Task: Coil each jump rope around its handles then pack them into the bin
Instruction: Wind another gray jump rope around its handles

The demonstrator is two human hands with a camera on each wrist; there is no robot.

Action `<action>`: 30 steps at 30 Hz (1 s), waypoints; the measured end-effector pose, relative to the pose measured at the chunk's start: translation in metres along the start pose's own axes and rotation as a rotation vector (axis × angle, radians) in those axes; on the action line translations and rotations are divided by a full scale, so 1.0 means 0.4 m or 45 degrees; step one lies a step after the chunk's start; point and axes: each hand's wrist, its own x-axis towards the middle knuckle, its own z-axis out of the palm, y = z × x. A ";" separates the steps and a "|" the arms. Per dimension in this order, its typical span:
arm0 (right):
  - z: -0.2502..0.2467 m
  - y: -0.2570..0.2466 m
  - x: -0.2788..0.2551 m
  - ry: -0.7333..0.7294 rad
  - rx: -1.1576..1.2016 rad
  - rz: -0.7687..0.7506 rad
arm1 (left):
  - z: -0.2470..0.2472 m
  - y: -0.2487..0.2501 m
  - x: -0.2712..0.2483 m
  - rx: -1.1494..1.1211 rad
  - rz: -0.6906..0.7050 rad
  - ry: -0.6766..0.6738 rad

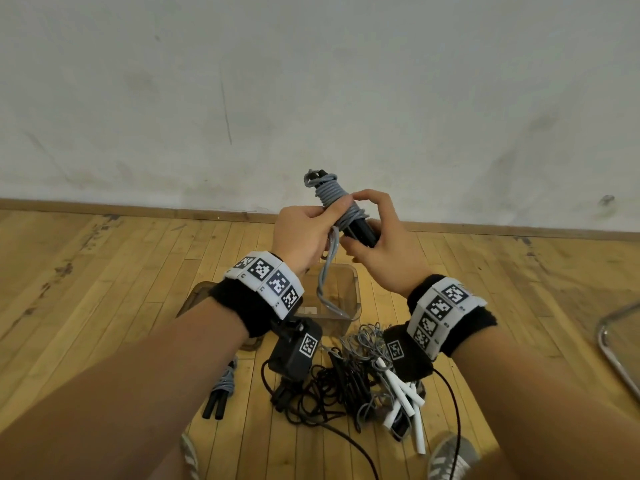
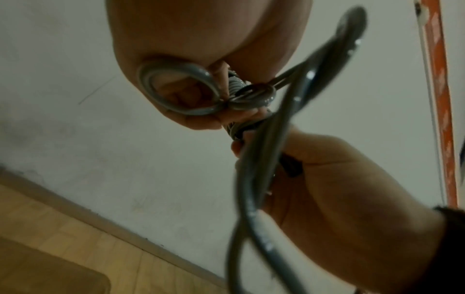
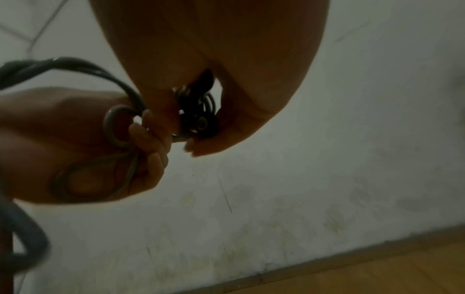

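Observation:
I hold a grey jump rope (image 1: 337, 197) in front of me, wound in coils around its two black handles (image 1: 362, 230). My left hand (image 1: 306, 230) grips the coils, thumb pressed over them. My right hand (image 1: 377, 244) grips the handles' lower end, its forefinger arched above the coil. A loose doubled length of the rope (image 1: 325, 275) hangs from my left hand into the clear bin (image 1: 357, 292) on the floor below. In the left wrist view a loop of the rope (image 2: 176, 89) curls in my left palm. The handles' ends (image 3: 201, 121) show in the right wrist view.
One coiled grey rope with black handles (image 1: 220, 389) lies on the wooden floor at the left. A tangle of black and grey ropes (image 1: 339, 379) with white handles (image 1: 405, 393) lies near my shoes. A metal frame (image 1: 614, 344) curves in at the right. The wall stands just behind.

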 end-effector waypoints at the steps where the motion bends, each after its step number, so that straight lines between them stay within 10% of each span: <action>1: -0.002 -0.007 0.001 -0.031 0.165 0.094 | 0.000 0.004 0.001 -0.015 0.002 -0.010; 5: 0.000 -0.013 0.005 -0.101 0.565 0.312 | -0.004 0.007 0.011 -0.075 -0.025 -0.073; 18: -0.044 0.056 0.027 0.036 -0.214 0.041 | -0.021 0.015 0.009 -0.070 -0.223 -0.293; 30: -0.025 0.062 0.028 -0.020 -0.212 0.100 | -0.013 0.007 0.016 -0.161 -0.267 -0.183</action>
